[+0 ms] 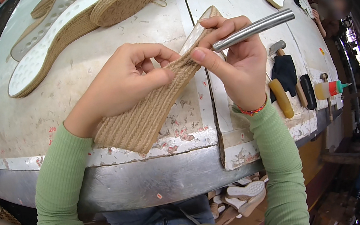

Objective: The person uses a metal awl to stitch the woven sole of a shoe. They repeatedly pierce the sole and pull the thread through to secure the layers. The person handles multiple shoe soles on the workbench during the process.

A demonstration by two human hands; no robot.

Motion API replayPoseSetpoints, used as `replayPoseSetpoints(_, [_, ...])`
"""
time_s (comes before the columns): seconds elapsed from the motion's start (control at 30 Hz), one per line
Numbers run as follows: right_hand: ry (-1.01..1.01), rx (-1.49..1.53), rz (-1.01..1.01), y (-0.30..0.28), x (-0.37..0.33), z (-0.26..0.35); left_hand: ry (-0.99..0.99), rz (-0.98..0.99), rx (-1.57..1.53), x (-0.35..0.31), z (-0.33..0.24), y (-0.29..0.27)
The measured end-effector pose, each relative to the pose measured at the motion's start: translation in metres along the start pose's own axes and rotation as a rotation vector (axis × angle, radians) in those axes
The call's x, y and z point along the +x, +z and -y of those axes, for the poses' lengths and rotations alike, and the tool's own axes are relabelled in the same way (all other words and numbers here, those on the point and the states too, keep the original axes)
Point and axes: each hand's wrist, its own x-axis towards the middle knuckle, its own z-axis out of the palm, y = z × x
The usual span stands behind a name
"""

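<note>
A wedge shoe sole (142, 116) wrapped in tan braided rope is held up above the table, tilted, its narrow end up and to the right. My left hand (123, 76) is closed on its upper edge, thumb and fingers pinching the braid. My right hand (239, 53) is closed too, its thumb and fingertips against the sole's narrow part. A shiny metal rod (254, 29) lies across the fingers of that hand and points right; its inner end is partly hidden. A white inner face shows along the sole's far edge. Whatever lies between the fingertips is too small to make out.
More rope-covered soles (52, 43) lie at the back left of the white table (166, 33). To the right are a hammer (277, 48), a yellow-handled tool (281, 99), a dark cloth and a glue bottle (330, 88). Soles (247, 192) are piled below the metal edge; another person is far right.
</note>
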Motion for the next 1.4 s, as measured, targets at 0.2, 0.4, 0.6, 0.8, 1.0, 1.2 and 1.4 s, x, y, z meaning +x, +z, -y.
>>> replayPoseSetpoints(0.2, [-0.093,-0.102,0.013,0.004,-0.001,-0.004,0.013,-0.024,-0.01,0.001,0.007,0.001])
replayPoseSetpoints(0.4, [-0.072,-0.013,0.064,-0.001,-0.004,-0.006,-0.003,-0.032,0.035,0.002,0.004,0.003])
replayPoseSetpoints(0.6, [0.013,0.118,0.017,-0.01,0.002,-0.002,0.023,-0.036,0.006,0.002,0.004,0.002])
replayPoseSetpoints(0.8, [-0.089,-0.004,0.091,-0.007,0.001,-0.007,0.033,-0.014,0.031,-0.001,0.005,0.0])
replayPoseSetpoints(1.0, [-0.026,0.098,0.046,-0.009,0.0,-0.004,0.016,-0.002,-0.033,0.0,0.001,0.001])
replayPoseSetpoints(1.2, [-0.071,0.014,0.066,-0.002,-0.001,-0.005,0.023,-0.018,-0.045,-0.001,0.003,0.001])
replayPoseSetpoints(1.4, [-0.168,-0.066,0.099,-0.002,-0.001,-0.01,0.011,-0.008,-0.022,-0.001,0.001,0.001])
